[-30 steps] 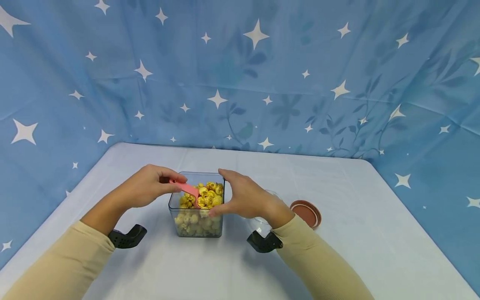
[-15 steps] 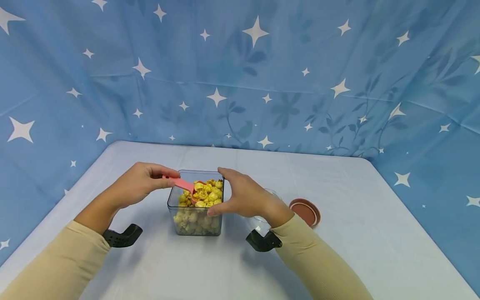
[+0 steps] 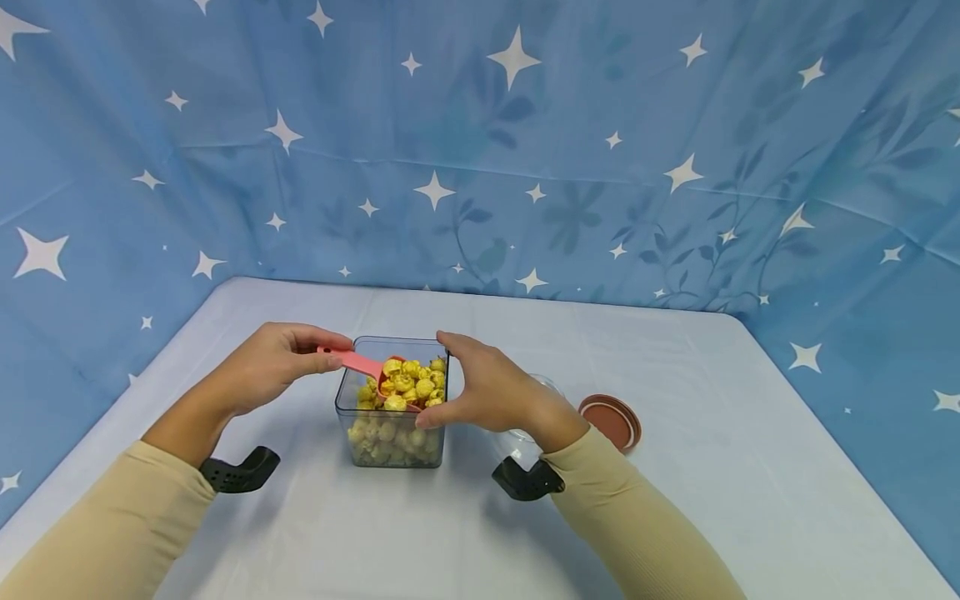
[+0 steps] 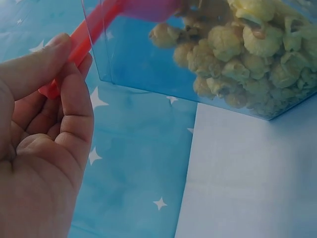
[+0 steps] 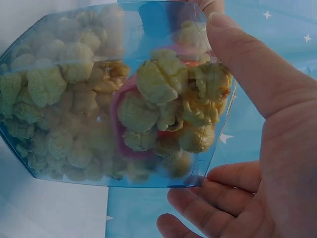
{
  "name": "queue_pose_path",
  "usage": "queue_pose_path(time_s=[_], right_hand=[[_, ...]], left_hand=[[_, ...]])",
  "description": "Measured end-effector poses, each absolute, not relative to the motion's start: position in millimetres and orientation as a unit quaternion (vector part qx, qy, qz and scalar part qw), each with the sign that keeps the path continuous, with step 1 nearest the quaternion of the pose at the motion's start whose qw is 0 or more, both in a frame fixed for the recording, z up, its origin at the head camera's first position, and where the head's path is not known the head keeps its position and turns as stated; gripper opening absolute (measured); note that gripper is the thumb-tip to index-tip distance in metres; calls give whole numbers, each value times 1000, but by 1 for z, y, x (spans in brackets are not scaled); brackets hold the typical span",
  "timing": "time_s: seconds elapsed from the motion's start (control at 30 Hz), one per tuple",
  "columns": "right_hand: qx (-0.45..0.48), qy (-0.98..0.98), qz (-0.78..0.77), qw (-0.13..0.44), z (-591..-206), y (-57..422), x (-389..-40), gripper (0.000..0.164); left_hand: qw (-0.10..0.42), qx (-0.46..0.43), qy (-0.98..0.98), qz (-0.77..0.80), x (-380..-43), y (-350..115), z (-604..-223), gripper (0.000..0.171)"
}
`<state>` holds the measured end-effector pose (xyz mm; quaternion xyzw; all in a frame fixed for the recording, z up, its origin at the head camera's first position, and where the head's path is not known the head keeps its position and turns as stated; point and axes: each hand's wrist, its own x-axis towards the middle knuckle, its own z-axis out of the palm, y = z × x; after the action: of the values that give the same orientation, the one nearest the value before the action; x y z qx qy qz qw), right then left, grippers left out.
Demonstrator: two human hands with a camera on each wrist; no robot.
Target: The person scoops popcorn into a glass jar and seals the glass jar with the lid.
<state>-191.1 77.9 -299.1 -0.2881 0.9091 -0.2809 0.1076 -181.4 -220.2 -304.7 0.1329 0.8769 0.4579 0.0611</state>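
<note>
A clear square container [image 3: 382,347] of yellow popcorn [image 3: 386,439] stands on the white table. My left hand [image 3: 273,362] pinches the handle of a pink scoop [image 3: 356,361] over the container's left rim. Popcorn pieces heap in the scoop's bowl, which lies among the rest inside the container. In the left wrist view the thumb and fingers close on the handle [image 4: 81,44]. My right hand [image 3: 491,387] grips the container's right side, thumb at the near rim and fingers toward the far corner. Through the wall in the right wrist view the scoop's pink edge [image 5: 119,119] shows.
Partly hidden under the right wrist is a clear round jar [image 3: 521,448]. To its right a brown round lid [image 3: 611,423] lies on the white tabletop [image 3: 720,467]. A blue star-patterned curtain [image 3: 480,225] hangs behind the table.
The left hand has shifted left and slightly up with the scoop, whose handle lies flatter. More popcorn now shows heaped in its bowl. The right hand has stayed on the container.
</note>
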Motion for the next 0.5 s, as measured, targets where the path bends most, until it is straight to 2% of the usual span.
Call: queue_pose_path(time_s=[0.5], right_hand=[[-284, 911, -280, 111, -298, 78, -191, 110]], left_hand=[[55, 129, 875, 464, -181, -229, -300, 38]])
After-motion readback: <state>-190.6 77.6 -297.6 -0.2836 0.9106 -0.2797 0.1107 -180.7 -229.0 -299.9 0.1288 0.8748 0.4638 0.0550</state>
